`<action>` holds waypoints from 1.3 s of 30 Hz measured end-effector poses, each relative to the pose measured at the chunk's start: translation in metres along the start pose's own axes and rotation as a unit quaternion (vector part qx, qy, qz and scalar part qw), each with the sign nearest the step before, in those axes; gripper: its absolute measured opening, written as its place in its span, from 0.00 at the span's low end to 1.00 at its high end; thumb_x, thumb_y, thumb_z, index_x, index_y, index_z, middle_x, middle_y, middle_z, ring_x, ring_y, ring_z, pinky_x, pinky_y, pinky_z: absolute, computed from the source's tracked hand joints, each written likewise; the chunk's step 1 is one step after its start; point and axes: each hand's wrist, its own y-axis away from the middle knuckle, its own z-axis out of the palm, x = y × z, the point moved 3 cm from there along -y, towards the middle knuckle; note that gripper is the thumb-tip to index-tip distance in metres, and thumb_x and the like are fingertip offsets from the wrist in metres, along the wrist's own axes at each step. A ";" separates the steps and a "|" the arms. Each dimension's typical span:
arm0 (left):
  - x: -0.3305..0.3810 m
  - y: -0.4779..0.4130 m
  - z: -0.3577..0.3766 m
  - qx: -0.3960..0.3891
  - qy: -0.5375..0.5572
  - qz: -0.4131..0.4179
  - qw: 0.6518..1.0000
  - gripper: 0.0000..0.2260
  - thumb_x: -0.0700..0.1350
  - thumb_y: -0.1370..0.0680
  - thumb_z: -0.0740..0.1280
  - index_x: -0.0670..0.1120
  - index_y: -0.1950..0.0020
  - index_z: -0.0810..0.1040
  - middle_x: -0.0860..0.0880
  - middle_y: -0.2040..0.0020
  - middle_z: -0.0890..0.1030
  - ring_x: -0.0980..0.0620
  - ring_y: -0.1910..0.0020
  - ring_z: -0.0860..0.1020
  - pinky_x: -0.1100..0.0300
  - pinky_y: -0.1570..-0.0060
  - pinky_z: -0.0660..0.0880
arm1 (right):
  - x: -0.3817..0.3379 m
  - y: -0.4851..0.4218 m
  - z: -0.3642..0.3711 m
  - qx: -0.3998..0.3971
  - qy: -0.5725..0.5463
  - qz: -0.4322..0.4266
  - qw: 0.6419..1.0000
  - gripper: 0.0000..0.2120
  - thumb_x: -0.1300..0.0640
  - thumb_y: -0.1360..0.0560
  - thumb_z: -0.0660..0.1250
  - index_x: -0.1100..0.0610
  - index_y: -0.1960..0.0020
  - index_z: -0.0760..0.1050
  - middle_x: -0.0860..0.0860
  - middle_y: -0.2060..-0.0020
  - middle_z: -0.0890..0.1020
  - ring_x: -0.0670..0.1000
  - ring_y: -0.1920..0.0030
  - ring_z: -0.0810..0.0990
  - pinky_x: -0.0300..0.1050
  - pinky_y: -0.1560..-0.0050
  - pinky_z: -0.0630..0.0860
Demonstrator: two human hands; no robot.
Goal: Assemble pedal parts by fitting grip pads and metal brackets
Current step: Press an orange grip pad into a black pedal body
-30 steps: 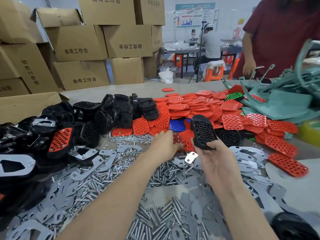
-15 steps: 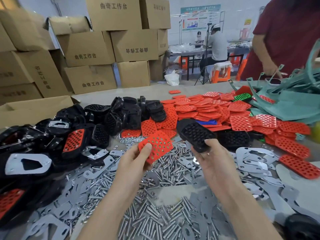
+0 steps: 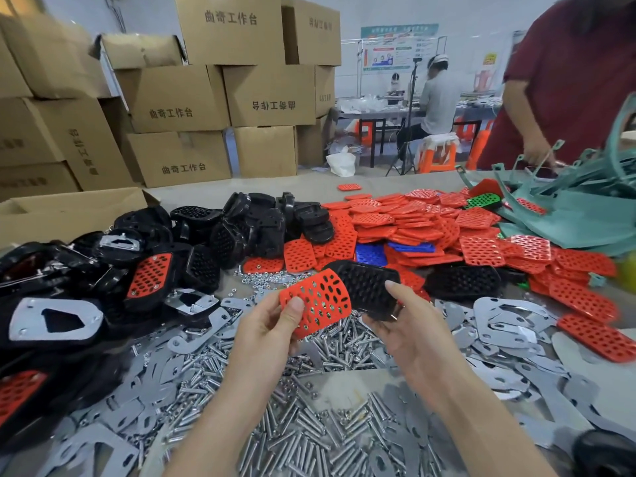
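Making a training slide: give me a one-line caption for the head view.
Left hand holds a red grip pad beside the black pedal body in the right hand.

Left, pedal shells (image 3: 241, 222); right, grip pads (image 3: 413, 225); nearest, bolts (image 3: 303, 438) and brackets (image 3: 499, 325); behind, boxes (image 3: 179, 98).

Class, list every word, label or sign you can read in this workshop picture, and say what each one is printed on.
"曲奇工作台": top cardboard box.
"曲奇工作台": middle box.
"曲奇工作台", upside down: box beside it.
"曲奇工作台": lower box.
Sideways print on the left box and print on the top right box: too blurred to read.
Wall poster: too small to read.
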 end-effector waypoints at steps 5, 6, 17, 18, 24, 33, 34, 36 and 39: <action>0.001 0.000 -0.001 0.015 0.010 -0.004 1.000 0.07 0.46 0.18 0.66 0.52 0.50 0.84 0.58 0.65 0.83 0.65 0.71 0.77 0.72 0.72 0.70 | 0.004 0.001 0.005 0.001 0.015 0.014 1.000 0.08 0.61 0.18 0.65 0.60 0.48 0.82 0.55 0.58 0.87 0.50 0.60 0.87 0.42 0.63 0.83; 0.001 0.000 -0.001 0.017 0.011 -0.004 1.000 0.08 0.46 0.18 0.65 0.53 0.50 0.84 0.58 0.65 0.83 0.65 0.71 0.77 0.72 0.72 0.70 | 0.005 0.000 0.006 0.000 0.019 0.017 1.000 0.07 0.61 0.18 0.64 0.60 0.47 0.82 0.54 0.58 0.88 0.50 0.60 0.87 0.43 0.63 0.83; 0.002 0.000 -0.001 0.018 -0.020 0.012 1.000 0.12 0.47 0.18 0.65 0.61 0.54 0.84 0.59 0.64 0.83 0.66 0.70 0.77 0.72 0.72 0.69 | 0.005 0.004 0.006 -0.031 0.032 0.014 0.999 0.10 0.61 0.18 0.64 0.62 0.43 0.82 0.57 0.52 0.87 0.51 0.56 0.86 0.44 0.58 0.83; 0.001 0.000 -0.001 0.020 -0.019 0.011 1.000 0.11 0.47 0.18 0.65 0.59 0.54 0.84 0.59 0.65 0.83 0.65 0.70 0.76 0.72 0.72 0.69 | 0.005 0.004 0.006 -0.030 0.032 0.014 0.999 0.09 0.61 0.18 0.64 0.62 0.43 0.82 0.57 0.52 0.87 0.51 0.56 0.86 0.44 0.58 0.83; -0.005 -0.004 -0.008 0.062 0.004 -0.011 0.998 0.10 0.48 0.17 0.64 0.47 0.51 0.82 0.59 0.71 0.77 0.61 0.75 0.71 0.69 0.75 0.67 | 0.008 0.003 0.005 -0.026 0.029 0.016 0.999 0.09 0.61 0.19 0.65 0.62 0.45 0.83 0.56 0.52 0.87 0.50 0.57 0.85 0.43 0.60 0.82; -0.005 -0.008 -0.015 0.120 0.066 -0.015 0.990 0.10 0.49 0.16 0.64 0.45 0.52 0.79 0.54 0.69 0.77 0.56 0.74 0.72 0.59 0.70 0.71 | 0.009 0.000 0.004 -0.023 0.025 0.020 0.999 0.08 0.61 0.19 0.66 0.60 0.47 0.83 0.55 0.54 0.87 0.50 0.58 0.85 0.43 0.60 0.83; -0.005 -0.007 -0.016 0.122 0.077 -0.024 0.989 0.10 0.49 0.16 0.64 0.45 0.51 0.79 0.53 0.69 0.77 0.55 0.73 0.73 0.58 0.70 0.71 | 0.009 0.000 0.003 -0.023 0.025 0.020 0.999 0.08 0.61 0.19 0.66 0.60 0.47 0.84 0.55 0.54 0.87 0.49 0.58 0.86 0.43 0.60 0.83; -0.005 -0.007 -0.016 0.127 0.108 -0.042 0.985 0.09 0.49 0.17 0.65 0.44 0.49 0.79 0.52 0.68 0.76 0.55 0.74 0.73 0.60 0.73 0.71 | 0.008 0.000 0.003 -0.022 0.025 0.020 0.999 0.08 0.61 0.19 0.66 0.60 0.47 0.84 0.55 0.54 0.87 0.50 0.58 0.86 0.43 0.60 0.83; -0.004 -0.007 -0.015 0.126 0.163 -0.055 0.977 0.07 0.47 0.17 0.66 0.44 0.49 0.79 0.54 0.70 0.76 0.57 0.76 0.71 0.64 0.77 0.71 | 0.008 0.000 0.003 -0.022 0.020 0.021 0.999 0.08 0.61 0.19 0.66 0.60 0.47 0.84 0.55 0.54 0.87 0.49 0.58 0.86 0.42 0.60 0.83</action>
